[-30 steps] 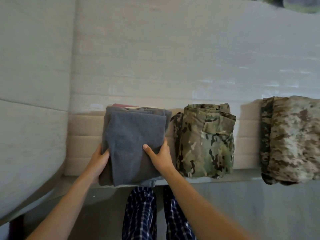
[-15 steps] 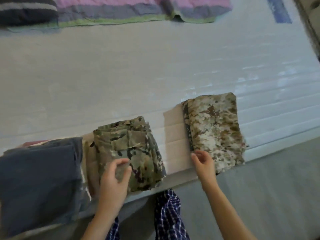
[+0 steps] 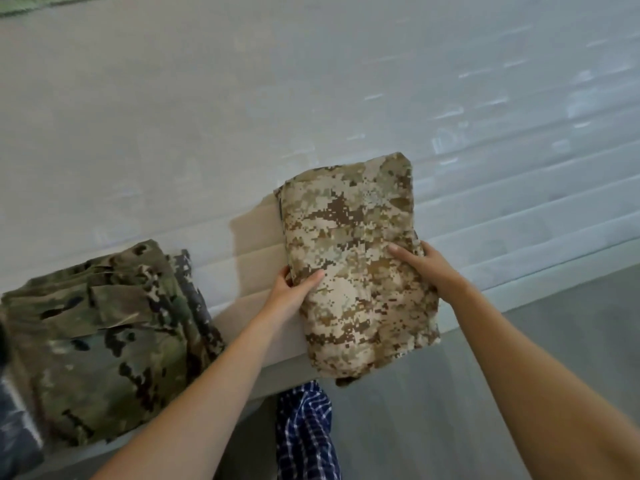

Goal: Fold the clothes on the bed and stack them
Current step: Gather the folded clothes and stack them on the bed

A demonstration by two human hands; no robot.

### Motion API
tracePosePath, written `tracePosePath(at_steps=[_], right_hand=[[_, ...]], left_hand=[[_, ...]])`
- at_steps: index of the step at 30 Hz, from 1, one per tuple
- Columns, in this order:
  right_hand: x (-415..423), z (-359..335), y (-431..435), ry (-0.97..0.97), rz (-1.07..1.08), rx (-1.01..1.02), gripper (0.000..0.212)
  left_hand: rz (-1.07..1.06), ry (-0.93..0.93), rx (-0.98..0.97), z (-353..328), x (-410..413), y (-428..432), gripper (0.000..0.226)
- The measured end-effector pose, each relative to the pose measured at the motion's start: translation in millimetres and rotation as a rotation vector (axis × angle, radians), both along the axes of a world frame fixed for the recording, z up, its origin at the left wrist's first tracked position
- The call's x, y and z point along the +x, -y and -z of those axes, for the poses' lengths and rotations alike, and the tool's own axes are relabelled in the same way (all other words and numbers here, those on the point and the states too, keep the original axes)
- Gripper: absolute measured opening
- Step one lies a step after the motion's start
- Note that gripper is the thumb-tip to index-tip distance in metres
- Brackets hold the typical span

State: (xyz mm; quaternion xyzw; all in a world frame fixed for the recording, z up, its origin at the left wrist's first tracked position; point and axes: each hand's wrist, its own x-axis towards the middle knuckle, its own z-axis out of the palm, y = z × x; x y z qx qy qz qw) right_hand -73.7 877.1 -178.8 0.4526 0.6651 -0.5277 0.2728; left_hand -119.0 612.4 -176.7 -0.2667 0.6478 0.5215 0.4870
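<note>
A folded tan desert-camouflage garment lies at the near edge of the bed, its lower end hanging past the edge. My left hand grips its left side, thumb on top and fingers under the cloth. My right hand holds its right side the same way. To the left sits a folded green woodland-camouflage garment on the bed edge. A sliver of dark grey folded cloth shows at the bottom left corner.
The pale mattress stretches away behind the clothes. A bit of a green-edged blanket shows at the top left. Grey floor lies right of the bed edge. My blue checked trouser legs are below.
The view swung right from the grey stack. My left hand left the green camouflage garment, and both hands now grip the tan camouflage garment by its sides.
</note>
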Motion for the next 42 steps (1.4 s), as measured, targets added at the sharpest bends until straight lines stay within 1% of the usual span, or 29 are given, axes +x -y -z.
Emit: tracePosePath(at_steps=[3,5,6,9,10,11,12,13,15,16,17,18,19,20,21,22,24,26,28,30,31,34,35,36,39,42], right_hand=[[0,9,2,-0.039,0.074,-0.037,0.112],[-1,8,4,-0.012,0.082,-0.113,0.115],[-3,5,6,0.028,0.060,-0.166,0.112],[-7,-7,26,0.139,-0.039,-0.285,0.091],[-11,-6,45,0.148,-0.079,-0.306,0.087],[-8,-3,59,0.142,-0.075,-0.314,0.085],[-3,1,70,0.135,-0.040,-0.320,0.083],[0,5,87,0.126,0.002,-0.326,0.080],[4,12,117,0.094,0.113,-0.301,0.077],[3,13,124,0.079,0.162,-0.277,0.077],[1,13,128,0.076,0.181,-0.260,0.080],[-2,12,128,0.084,0.176,-0.254,0.084],[-4,10,127,0.099,0.157,-0.257,0.088],[-5,9,125,0.114,0.133,-0.258,0.090],[-7,7,124,0.131,0.113,-0.251,0.090],[-8,6,125,0.144,0.108,-0.239,0.088],[-10,5,128,0.157,0.116,-0.214,0.083],[-10,5,132,0.162,0.132,-0.180,0.077],[-10,2,133,0.179,0.131,-0.159,0.074],[-11,-5,134,0.205,0.107,-0.166,0.072],[-12,-9,135,0.213,0.095,-0.171,0.072],[-16,-19,136,0.220,0.069,-0.169,0.072],[-17,-21,137,0.223,0.068,-0.168,0.073],[-19,-24,139,0.228,0.064,-0.171,0.074],[-24,-35,146,0.219,0.045,-0.179,0.082],[-26,-42,154,0.175,0.024,-0.155,0.099]], left_hand=[[-0.033,0.042,0.021,-1,-4,-4,0.117],[-0.062,0.056,0.025,-3,-3,-2,0.110],[-0.083,0.052,0.017,-5,-2,0,0.104],[-0.165,0.008,-0.047,-14,2,16,0.088],[-0.171,-0.021,-0.098,-20,2,34,0.085],[-0.133,-0.059,-0.144,-25,4,47,0.081],[-0.076,-0.130,-0.196,-30,7,59,0.076],[-0.041,-0.255,-0.269,-38,11,81,0.070],[-0.052,-0.586,-0.450,-58,19,138,0.061],[-0.097,-0.712,-0.539,-68,23,167,0.059],[-0.171,-0.780,-0.618,-74,26,198,0.061],[-0.269,-0.782,-0.672,-77,30,226,0.065],[-0.366,-0.724,-0.695,-77,32,253,0.071],[-0.429,-0.625,-0.690,-72,33,275,0.079],[-0.440,-0.507,-0.658,-66,33,293,0.084],[-0.409,-0.383,-0.603,-57,33,305,0.087],[-0.320,-0.171,-0.450,-39,30,320,0.085],[-0.302,-0.056,-0.326,-25,23,330,0.093],[-0.294,-0.010,-0.239,-17,15,343,0.102],[-0.257,0.055,-0.126,-13,9,360,0.100],[-0.237,0.098,-0.078,-11,5,368,0.102],[-0.170,0.144,-0.057,-5,-5,376,0.128],[-0.157,0.132,-0.077,-5,-6,371,0.129],[-0.164,0.119,-0.095,-5,-6,364,0.125],[-0.214,0.061,-0.135,-7,-1,345,0.103],[-0.197,-0.007,-0.137,-15,6,334,0.085]])
